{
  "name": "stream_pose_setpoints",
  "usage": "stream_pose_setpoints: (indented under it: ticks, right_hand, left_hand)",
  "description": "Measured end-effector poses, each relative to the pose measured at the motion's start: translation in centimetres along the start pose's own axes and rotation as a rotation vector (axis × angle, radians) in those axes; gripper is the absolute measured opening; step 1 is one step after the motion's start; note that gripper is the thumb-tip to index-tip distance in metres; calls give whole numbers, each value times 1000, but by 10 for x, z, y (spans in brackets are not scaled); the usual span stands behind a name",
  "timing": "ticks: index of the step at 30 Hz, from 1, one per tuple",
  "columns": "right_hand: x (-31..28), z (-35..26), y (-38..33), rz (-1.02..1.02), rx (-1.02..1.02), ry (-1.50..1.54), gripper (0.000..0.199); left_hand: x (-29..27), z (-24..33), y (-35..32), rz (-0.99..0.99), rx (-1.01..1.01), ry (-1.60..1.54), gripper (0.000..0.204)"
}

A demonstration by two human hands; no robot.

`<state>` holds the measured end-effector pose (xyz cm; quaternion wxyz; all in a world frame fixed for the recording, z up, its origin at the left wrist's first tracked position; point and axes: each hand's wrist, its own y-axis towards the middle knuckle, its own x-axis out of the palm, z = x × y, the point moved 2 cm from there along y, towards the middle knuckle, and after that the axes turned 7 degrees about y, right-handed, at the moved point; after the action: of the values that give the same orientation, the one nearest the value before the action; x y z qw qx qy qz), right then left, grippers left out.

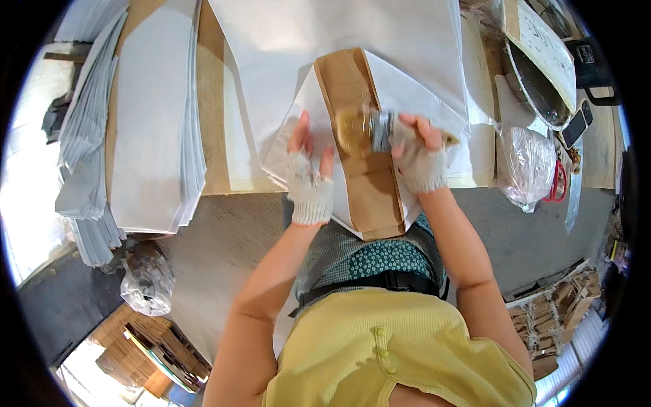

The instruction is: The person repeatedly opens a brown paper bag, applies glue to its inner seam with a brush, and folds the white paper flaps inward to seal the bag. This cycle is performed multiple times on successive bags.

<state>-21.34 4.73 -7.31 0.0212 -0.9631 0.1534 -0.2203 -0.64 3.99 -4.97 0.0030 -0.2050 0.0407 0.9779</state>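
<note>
A long brown paper strip [371, 186] with folded edges runs down the middle of a folded white paper piece [403, 91], whose near end overhangs the table edge. My right hand [419, 157], in a white fingerless knit glove, grips a wide flat brush [381, 130] with a metal band. Its bristles are over the strip, blurred by motion, and a wet-looking sheen shows on the brown there. Gloved the same way, my left hand [310, 180] rests on the white paper left of the strip, fingers stretched and thumb apart, holding nothing.
Stacks of folded white paper [152, 129] lie at left, some overhanging the edge. A large white sheet [271, 41] spreads behind. At right are a metal basin [525, 88] with a board on top, a clear plastic bag [525, 166], red-handled scissors [557, 182] and a phone [574, 129].
</note>
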Motion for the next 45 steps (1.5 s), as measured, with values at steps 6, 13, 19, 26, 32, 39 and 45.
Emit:
stream_pose_setpoints:
  ticks: [6,13,19,26,32,39,45]
  right_hand:
    - [-15,-10,13,76,126,332,40]
    - [-11,-39,14,-150,436,339,41]
    - [-27,-40,22,-244,527,61,43]
    - [-53,-16,22,-388,368,300,42]
    - [-26,-39,20,-141,69,368,30]
    - [-6,-57,-72,-523,-448,-895,35]
    - [7,-118,-82,-894,-769,-1094,42]
  left_hand:
    - [-21,28,8,-52,220,543,89]
    - [-37,72,31,-981,1046,1069,20]
    - [-24,81,25,-1308,569,1549,33]
    - [-15,51,2,-935,560,1052,40]
    - [-17,45,72,-1200,281,1211,28]
    - [-8,70,76,-794,381,1149,27]
    - [17,65,102,-919,206,1192,28]
